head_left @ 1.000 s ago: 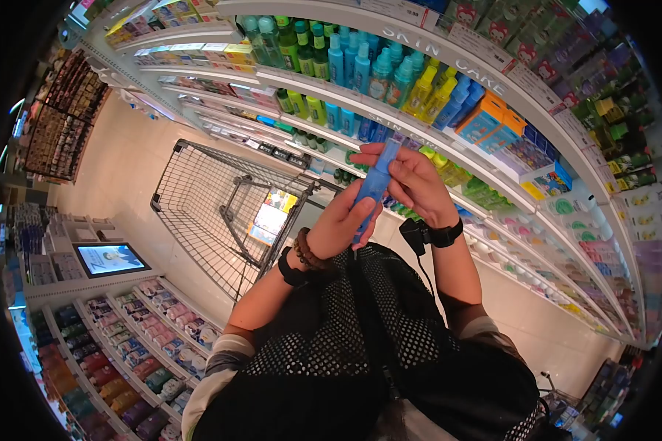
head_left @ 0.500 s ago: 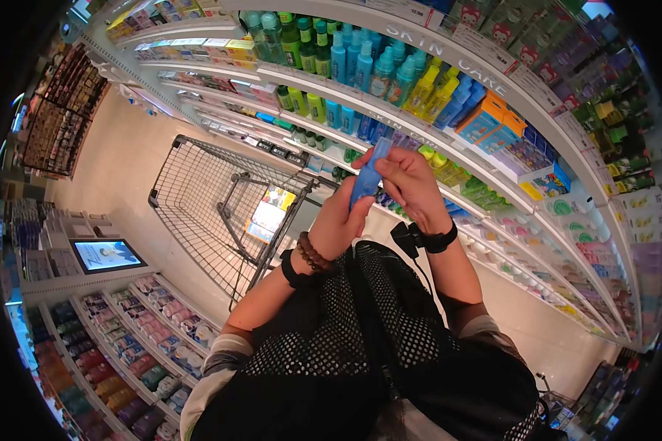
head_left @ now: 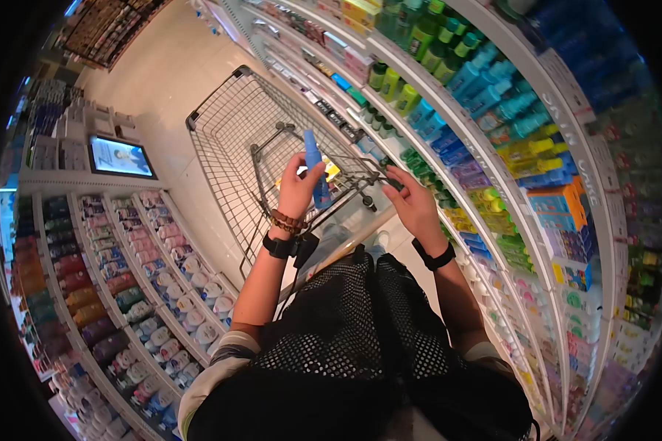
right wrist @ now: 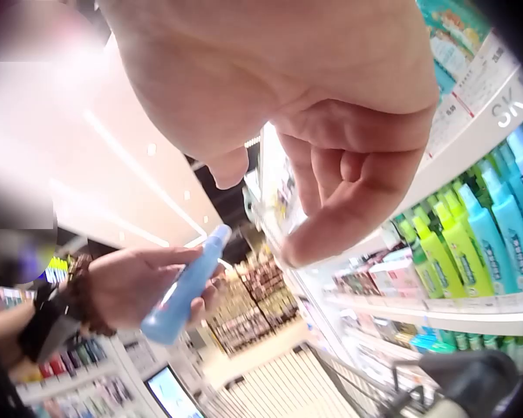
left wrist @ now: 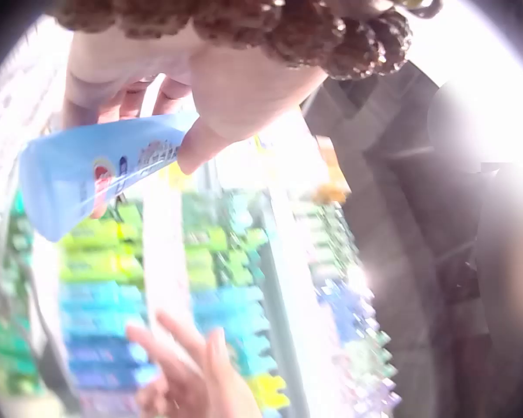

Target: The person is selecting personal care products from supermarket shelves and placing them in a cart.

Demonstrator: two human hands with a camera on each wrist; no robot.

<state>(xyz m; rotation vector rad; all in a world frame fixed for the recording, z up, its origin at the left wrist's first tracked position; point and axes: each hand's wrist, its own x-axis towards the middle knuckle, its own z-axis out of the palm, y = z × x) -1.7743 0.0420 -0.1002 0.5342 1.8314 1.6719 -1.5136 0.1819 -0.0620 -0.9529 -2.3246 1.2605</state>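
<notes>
In the head view my left hand [head_left: 294,195] grips a slim blue bottle [head_left: 313,156], held upright over the shopping cart. Its pale narrow top and wider blue base show in the right wrist view, where the bottle [right wrist: 181,296] leans within the left hand's fingers. Seen from the left wrist, the bottle [left wrist: 74,174] carries a printed label with a red mark. My right hand [head_left: 418,209] hangs apart from the bottle, by the shelf side of the cart. Nothing is between its loosely bent fingers in the right wrist view.
The wire shopping cart [head_left: 224,140] stands ahead on the pale floor [head_left: 136,81]. Along the right runs a shelf unit with green bottles [head_left: 401,95], turquoise bottles [head_left: 485,88] and yellow bottles [head_left: 526,156]. To the left are racks of packaged goods [head_left: 125,279] and a lit screen [head_left: 121,156].
Both hands were on the blue bottle earlier. The right hand has let go and moved away, while the left has carried the bottle leftward over the cart. The view has turned left.
</notes>
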